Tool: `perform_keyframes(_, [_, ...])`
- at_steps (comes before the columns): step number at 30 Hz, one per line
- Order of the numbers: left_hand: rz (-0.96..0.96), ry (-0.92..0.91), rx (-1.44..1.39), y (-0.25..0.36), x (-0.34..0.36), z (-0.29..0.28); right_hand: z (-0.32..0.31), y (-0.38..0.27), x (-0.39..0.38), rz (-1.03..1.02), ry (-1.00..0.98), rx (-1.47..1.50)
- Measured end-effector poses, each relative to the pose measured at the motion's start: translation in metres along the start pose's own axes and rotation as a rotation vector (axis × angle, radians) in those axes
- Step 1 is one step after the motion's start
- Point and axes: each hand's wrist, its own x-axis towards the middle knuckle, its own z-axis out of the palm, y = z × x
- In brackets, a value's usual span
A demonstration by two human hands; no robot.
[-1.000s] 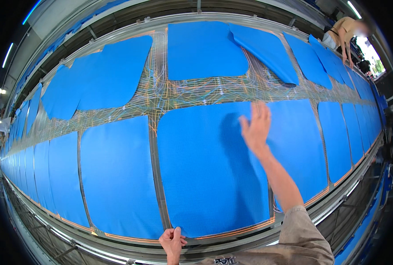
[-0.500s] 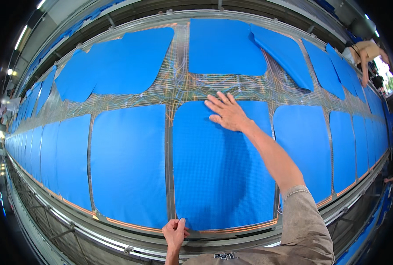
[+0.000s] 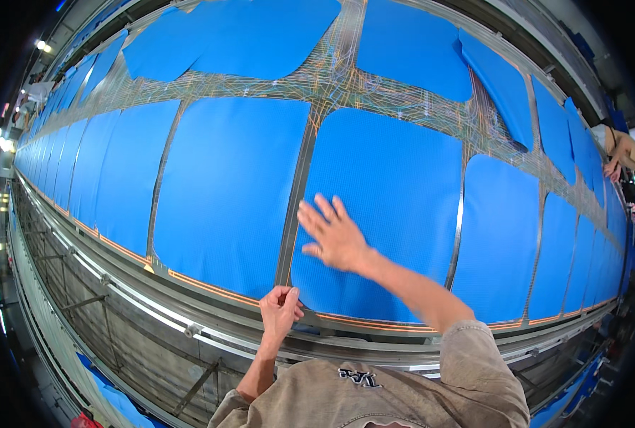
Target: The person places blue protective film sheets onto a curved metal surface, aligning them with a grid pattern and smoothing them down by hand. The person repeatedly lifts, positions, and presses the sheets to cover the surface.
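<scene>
A blue textured sheet (image 3: 403, 192) with rounded corners lies flat on the long table, right of centre. My right hand (image 3: 335, 232) is open, palm down with fingers spread, over this sheet close to its left edge. My left hand (image 3: 280, 310) is closed in a pinch at the sheet's near left corner, by the table's front edge. Whatever sits between those fingertips is hidden. To the left, across a narrow dark strip (image 3: 300, 192), lies another blue sheet (image 3: 225, 192).
More blue sheets run both ways in two rows, with tangled coloured lines (image 3: 260, 87) showing between the rows. One far sheet (image 3: 499, 89) has a folded edge. A metal rail (image 3: 203, 335) follows the table's front. Another person (image 3: 621, 151) leans in at the far right.
My right hand has come from the sheet's far edge back toward me and to its left side. The left hand stays at the near corner. The whole view has tilted and shifted.
</scene>
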Motion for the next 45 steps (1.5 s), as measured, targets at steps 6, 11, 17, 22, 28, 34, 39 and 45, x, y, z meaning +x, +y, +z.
perform_keyframes(6, [0.127, 0.156, -0.291, -0.009, -0.001, -0.002, 0.027, -0.076, -0.087, -0.243, -0.047, 0.217])
perform_keyframes(11, [0.514, 0.238, -0.008, -0.017, -0.023, 0.006, 0.011, -0.031, -0.096, 0.065, -0.044, 0.006])
perform_keyframes(17, [0.934, -0.010, 0.347, 0.020, -0.058, 0.051, 0.016, 0.071, -0.107, 0.644, 0.422, -0.232])
perform_keyframes(22, [1.007, -0.179, 0.709, 0.033, -0.021, 0.079, 0.014, -0.008, -0.127, 0.352, 0.130, -0.119])
perform_keyframes(28, [0.858, 0.290, 1.074, 0.043, 0.091, 0.035, 0.015, -0.043, -0.158, 0.280, 0.034, -0.059])
perform_keyframes(34, [0.677, 0.475, 1.179, 0.025, 0.128, -0.053, 0.021, -0.049, -0.162, 0.310, 0.067, -0.040])
perform_keyframes(39, [0.636, 0.471, 1.267, 0.006, 0.102, -0.066, 0.016, -0.069, -0.182, 0.161, -0.107, 0.075])
perform_keyframes(45, [0.420, 0.562, 1.279, -0.004, 0.106, -0.130, 0.009, -0.033, -0.203, 0.111, -0.119, 0.106])
